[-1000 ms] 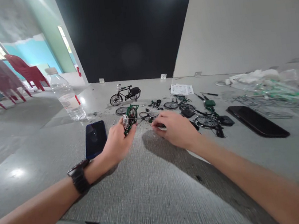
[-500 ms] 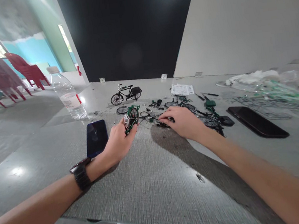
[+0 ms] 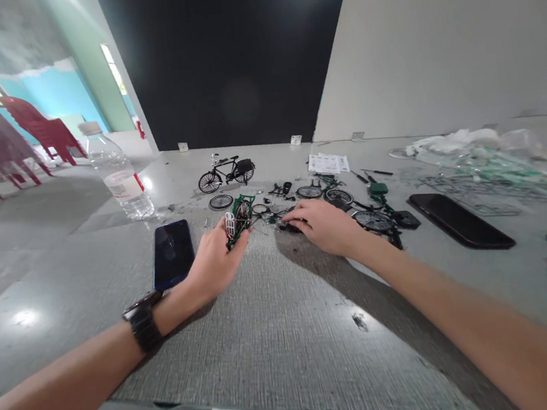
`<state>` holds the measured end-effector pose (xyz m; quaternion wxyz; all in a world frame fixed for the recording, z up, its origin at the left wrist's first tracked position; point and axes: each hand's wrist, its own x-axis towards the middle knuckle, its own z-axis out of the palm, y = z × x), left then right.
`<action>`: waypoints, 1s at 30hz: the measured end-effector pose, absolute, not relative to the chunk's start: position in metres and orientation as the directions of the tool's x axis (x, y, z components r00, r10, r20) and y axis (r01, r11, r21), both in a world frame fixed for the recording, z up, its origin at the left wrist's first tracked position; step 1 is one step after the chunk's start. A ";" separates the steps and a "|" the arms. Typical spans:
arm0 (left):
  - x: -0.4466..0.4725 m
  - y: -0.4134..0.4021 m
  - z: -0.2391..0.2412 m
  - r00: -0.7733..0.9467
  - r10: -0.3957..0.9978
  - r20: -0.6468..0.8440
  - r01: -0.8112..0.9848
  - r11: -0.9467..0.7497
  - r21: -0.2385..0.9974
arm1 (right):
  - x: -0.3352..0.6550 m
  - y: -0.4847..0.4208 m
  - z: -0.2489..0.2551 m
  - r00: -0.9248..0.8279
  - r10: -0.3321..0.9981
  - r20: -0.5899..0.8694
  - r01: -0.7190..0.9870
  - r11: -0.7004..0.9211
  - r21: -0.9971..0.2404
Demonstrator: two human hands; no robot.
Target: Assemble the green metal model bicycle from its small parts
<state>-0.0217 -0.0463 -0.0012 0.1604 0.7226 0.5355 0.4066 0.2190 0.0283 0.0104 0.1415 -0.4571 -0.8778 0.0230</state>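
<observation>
Just left of the middle of the frame, the left hand (image 3: 216,256) has its grip closed around a partly built green toy bike (image 3: 242,214), with the wheel facing the centre. The right hand (image 3: 324,225), right of centre, has its fingertips bent down among small parts (image 3: 272,213) on the surface (image 3: 271,340); I cannot tell whether its grip has hold of any of them. A loose wheel (image 3: 221,202) lies just above the left hand, and a black toy bike (image 3: 226,172) (bag on the back) stands upright higher up. A dark blue phone (image 3: 172,255) and a water bottle (image 3: 121,178) are to the left. Toward the right are a printed sheet (image 3: 327,163), more bike pieces (image 3: 376,219), a black phone (image 3: 460,221) and crumpled plastic (image 3: 505,164).
</observation>
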 end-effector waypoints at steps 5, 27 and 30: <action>-0.022 -0.045 -0.003 0.114 0.887 0.448 0.651 -0.407 0.641 | 0.223 0.031 0.010 -0.564 0.796 0.221 0.805 0.589 -0.068; -0.020 -0.045 -0.003 0.098 0.905 0.413 0.687 -0.362 0.630 | 0.205 0.044 0.000 -0.632 0.742 0.225 0.775 0.614 0.149; -0.019 -0.045 -0.001 0.099 0.913 0.396 0.689 -0.350 0.635 | 0.204 0.045 0.000 -0.631 0.746 0.212 0.775 0.612 0.157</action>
